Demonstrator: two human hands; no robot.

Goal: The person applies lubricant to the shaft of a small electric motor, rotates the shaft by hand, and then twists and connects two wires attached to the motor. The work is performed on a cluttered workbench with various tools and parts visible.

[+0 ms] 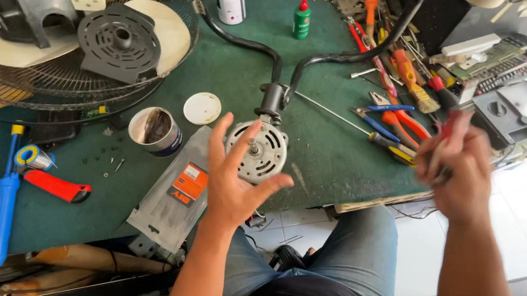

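Two hands work at the near edge of the green tabletop (315, 162). My left hand (235, 182) is spread open, fingers cupping the round grey fan motor (264, 151) that sits at the tabletop's near edge, its shaft pointing up. My right hand (459, 169), blurred, is clenched on a red-handled tool (449, 126) just right of the pliers (394, 120). An open tin (155, 132) stands left of the motor.

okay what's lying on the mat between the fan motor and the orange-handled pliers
In the head view, a long thin metal rod runs slantwise across the green mat between the fan motor and the orange-handled pliers.
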